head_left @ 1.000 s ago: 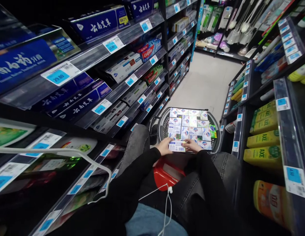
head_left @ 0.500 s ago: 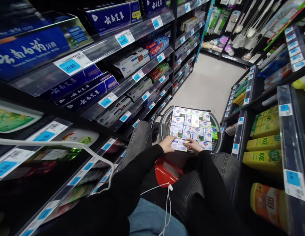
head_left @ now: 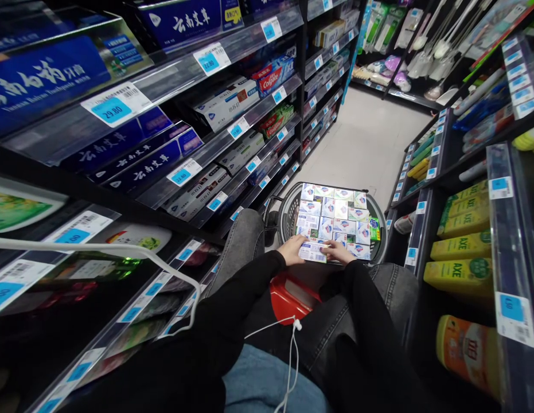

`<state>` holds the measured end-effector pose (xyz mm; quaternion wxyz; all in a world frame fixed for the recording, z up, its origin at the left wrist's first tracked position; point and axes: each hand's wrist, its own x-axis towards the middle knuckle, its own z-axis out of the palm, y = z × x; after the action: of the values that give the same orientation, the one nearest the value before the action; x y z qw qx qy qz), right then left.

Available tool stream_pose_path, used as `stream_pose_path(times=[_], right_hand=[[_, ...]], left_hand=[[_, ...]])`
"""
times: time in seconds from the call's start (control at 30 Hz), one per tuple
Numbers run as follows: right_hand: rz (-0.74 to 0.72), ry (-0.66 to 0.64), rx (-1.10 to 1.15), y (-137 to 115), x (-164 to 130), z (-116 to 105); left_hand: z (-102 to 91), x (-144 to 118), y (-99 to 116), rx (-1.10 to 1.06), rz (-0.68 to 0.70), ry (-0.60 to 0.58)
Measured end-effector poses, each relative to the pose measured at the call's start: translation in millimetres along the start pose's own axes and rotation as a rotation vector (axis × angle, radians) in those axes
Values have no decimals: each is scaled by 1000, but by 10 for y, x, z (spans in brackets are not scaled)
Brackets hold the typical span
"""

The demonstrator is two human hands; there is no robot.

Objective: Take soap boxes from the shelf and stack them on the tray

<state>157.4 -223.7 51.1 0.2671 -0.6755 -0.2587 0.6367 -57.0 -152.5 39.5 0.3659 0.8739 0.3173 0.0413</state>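
Clearly, a small white box [head_left: 312,252] sits between the person's hands at the near rim of an oval basket [head_left: 288,215], about seven o'clock from the basket's middle. At the box's nine o'clock end the left hand [head_left: 292,250] touches it with partly bent fingers; at its three o'clock end the right hand [head_left: 339,252] lays curled fingertips over it. Neither palm is spread wide, but I cannot tell whether either hand alone has closed on the box, nor whether the box is lifted or resting. Beyond it, similar white boxes [head_left: 327,228] fill the basket in close rows, with a green packet [head_left: 374,228] at three o'clock and a black handle [head_left: 270,218] at nine. Outward, a red object [head_left: 288,295] shows at seven o'clock between knees in grey jeans [head_left: 245,238], and a white earphone cord [head_left: 292,367] hangs nearer the wearer. Blue toothpaste boxes [head_left: 43,80] line shelving at ten o'clock, yellow AXE packs [head_left: 458,275] stand between three and four, an orange-labelled container [head_left: 468,350] at four, and pale floor [head_left: 370,126] runs away towards one.
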Motion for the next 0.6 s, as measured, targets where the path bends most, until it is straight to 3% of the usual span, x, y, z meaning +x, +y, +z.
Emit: stream_pose_path(times=[0.6], right_hand=[[68,-9,-16,2,-12,15]], left_hand=[[24,5,19,49,-6,-47]])
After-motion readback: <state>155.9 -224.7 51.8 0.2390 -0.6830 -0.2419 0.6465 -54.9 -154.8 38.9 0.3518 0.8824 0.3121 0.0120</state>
